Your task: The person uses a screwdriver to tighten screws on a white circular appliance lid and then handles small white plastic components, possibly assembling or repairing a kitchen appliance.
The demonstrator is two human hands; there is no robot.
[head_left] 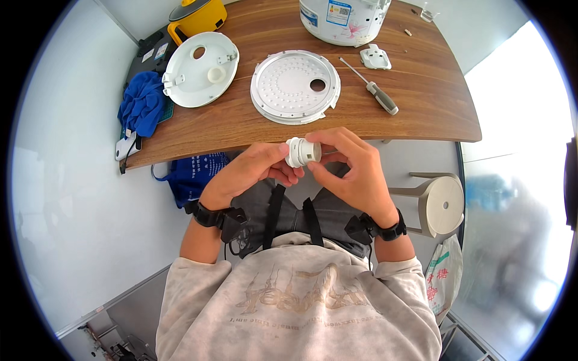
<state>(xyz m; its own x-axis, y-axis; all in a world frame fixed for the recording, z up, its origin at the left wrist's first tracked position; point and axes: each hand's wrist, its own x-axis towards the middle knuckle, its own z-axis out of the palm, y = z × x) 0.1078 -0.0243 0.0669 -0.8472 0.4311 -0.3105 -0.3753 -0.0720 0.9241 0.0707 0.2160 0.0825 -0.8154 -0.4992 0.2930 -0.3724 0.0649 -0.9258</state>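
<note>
A small white round plastic steam valve (pixel 300 152) with stepped rings is held between both hands in front of the table's edge. My left hand (pixel 256 165) grips its left side with thumb and fingers. My right hand (pixel 355 171) pinches the open right end. Just beyond the hands, a round silver inner lid (pixel 280 84) with a hole lies on the table. To its left sits a white round outer lid (pixel 191 78), inside face up. A flat screwdriver (pixel 381 97) with a grey handle lies at the right.
At the back stand a white rice cooker body (pixel 352 27) and a yellow pot (pixel 201 18). A small white plastic bracket (pixel 376 57) lies near the screwdriver. A blue cloth (pixel 143 103) is bunched at the left of the wooden table (pixel 421 120). A stool (pixel 444 206) stands right.
</note>
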